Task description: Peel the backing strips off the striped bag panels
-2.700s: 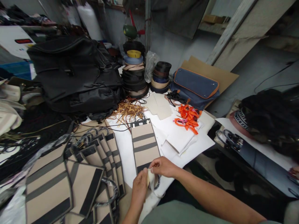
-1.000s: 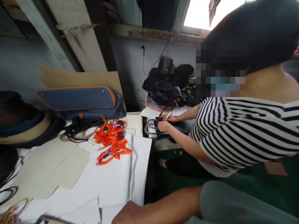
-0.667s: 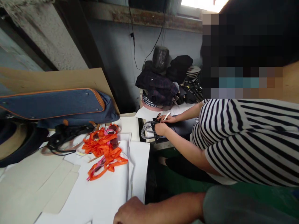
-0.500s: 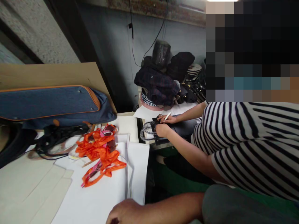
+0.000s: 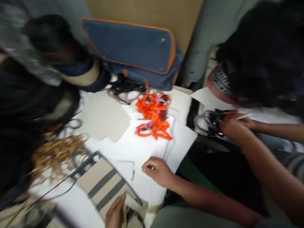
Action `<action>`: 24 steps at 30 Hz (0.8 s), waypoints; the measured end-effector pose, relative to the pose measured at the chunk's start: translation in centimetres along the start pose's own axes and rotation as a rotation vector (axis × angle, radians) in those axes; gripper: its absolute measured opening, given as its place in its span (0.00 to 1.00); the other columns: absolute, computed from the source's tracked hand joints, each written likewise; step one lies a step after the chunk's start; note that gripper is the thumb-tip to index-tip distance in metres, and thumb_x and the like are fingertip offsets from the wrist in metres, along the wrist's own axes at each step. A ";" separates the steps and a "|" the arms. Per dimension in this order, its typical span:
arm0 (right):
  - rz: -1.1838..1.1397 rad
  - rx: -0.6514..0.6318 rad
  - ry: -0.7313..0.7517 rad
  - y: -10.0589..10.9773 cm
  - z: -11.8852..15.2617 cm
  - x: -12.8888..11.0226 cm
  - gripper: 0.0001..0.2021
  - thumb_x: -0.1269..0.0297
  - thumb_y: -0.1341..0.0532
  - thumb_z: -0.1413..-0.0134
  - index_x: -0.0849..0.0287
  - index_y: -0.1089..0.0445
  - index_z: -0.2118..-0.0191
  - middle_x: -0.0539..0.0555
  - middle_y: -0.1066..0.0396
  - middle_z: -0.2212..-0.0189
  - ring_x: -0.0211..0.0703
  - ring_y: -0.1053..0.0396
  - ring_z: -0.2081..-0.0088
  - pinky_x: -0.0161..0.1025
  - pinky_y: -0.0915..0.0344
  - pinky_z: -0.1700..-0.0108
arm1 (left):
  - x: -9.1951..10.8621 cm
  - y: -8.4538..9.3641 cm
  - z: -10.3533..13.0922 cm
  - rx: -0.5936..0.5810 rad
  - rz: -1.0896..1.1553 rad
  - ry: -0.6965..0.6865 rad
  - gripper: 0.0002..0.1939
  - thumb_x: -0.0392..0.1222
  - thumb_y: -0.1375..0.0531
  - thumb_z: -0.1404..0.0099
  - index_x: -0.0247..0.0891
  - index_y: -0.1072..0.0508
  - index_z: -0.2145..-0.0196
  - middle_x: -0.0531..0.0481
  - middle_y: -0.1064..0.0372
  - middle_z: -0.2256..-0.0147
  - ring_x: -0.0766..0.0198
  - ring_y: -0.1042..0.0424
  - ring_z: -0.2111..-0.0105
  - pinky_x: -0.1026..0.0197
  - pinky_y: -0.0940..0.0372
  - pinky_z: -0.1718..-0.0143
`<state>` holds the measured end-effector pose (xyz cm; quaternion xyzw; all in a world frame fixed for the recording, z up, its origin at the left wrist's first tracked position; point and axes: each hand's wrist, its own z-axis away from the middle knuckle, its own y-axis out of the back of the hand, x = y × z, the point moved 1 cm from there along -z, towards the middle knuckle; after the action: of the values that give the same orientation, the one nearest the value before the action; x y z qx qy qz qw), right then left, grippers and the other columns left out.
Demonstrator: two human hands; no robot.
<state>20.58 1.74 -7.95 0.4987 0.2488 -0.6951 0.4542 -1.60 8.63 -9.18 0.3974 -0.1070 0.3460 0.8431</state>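
Note:
My right hand [image 5: 158, 171] hovers over the white sheets [image 5: 140, 152], fingers curled in a pinch. A tiny pale bit shows between them, too small to name. At the bottom edge, my left hand [image 5: 115, 213] is closed on a beige piece of material [image 5: 124, 215] with dark parts beside it; blur hides the exact grip. Just above that hand lies a beige bag panel [image 5: 104, 177] with dark grey stripes and a dark, notched edge. A bunch of orange ribbon straps [image 5: 154, 117] lies on the sheets beyond my right hand.
A blue bag [image 5: 128, 44] with orange trim leans on cardboard at the back. Golden-brown strips [image 5: 58, 152] and a black machine-like mass [image 5: 19, 126] are at left. On the right, a co-worker's hands [image 5: 234, 126] work on a dark item with clear handles [image 5: 204, 122].
My view has swung left and down, so the orange straps appear further right. My left hand and the striped panel have come into view. The co-worker's hands remain at the dark item.

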 end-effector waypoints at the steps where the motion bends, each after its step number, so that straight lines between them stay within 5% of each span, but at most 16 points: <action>1: -0.015 -0.021 0.004 -0.6 -0.8 -0.7 0.07 0.62 0.38 0.43 0.58 0.24 0.67 0.51 0.25 0.68 0.37 0.30 0.67 0.32 0.36 0.63 | -1.2 0.9 -0.8 -0.058 0.121 0.106 0.22 0.56 0.29 0.53 0.35 0.23 0.67 0.49 0.25 0.71 0.56 0.25 0.70 0.57 0.30 0.72; 4: -0.064 -0.139 0.041 -5.0 -3.8 -2.3 0.09 0.60 0.38 0.43 0.58 0.24 0.65 0.51 0.25 0.68 0.38 0.30 0.66 0.33 0.36 0.62 | -4.5 2.8 -3.2 -0.214 0.426 0.218 0.25 0.57 0.27 0.58 0.33 0.25 0.71 0.52 0.28 0.78 0.62 0.28 0.78 0.62 0.34 0.75; 8: 0.041 -0.262 0.108 -14.3 -7.9 -3.9 0.10 0.60 0.37 0.45 0.57 0.25 0.58 0.47 0.26 0.71 0.36 0.31 0.69 0.32 0.37 0.64 | -7.6 2.8 -4.4 -0.311 0.523 0.194 0.24 0.59 0.30 0.53 0.34 0.28 0.73 0.53 0.30 0.81 0.67 0.31 0.80 0.66 0.36 0.77; 14: 0.434 -0.192 0.167 -25.4 -13.2 -3.7 0.05 0.61 0.38 0.44 0.52 0.25 0.64 0.45 0.24 0.69 0.36 0.29 0.68 0.32 0.40 0.66 | -10.4 2.0 -5.5 -0.344 0.572 0.126 0.25 0.62 0.31 0.54 0.35 0.28 0.74 0.53 0.31 0.81 0.66 0.31 0.81 0.66 0.36 0.79; 19: 0.652 -0.044 0.162 -29.0 -13.5 -2.9 0.06 0.59 0.40 0.41 0.51 0.26 0.63 0.45 0.24 0.69 0.38 0.28 0.66 0.33 0.41 0.66 | -11.5 2.1 -6.1 -0.385 0.582 0.101 0.22 0.60 0.32 0.51 0.37 0.29 0.74 0.52 0.30 0.80 0.65 0.31 0.81 0.65 0.35 0.81; 24: 0.869 0.013 0.178 -29.2 -13.6 -3.6 0.08 0.59 0.43 0.39 0.52 0.27 0.64 0.48 0.24 0.65 0.40 0.28 0.62 0.34 0.40 0.62 | -10.3 2.5 -6.0 -0.417 0.588 0.083 0.19 0.57 0.33 0.50 0.38 0.30 0.76 0.54 0.33 0.82 0.65 0.32 0.82 0.65 0.34 0.82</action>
<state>1.57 27.47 -12.92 0.6177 0.0499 -0.3956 0.6779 -11.42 9.11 -16.32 0.1548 -0.2507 0.5603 0.7742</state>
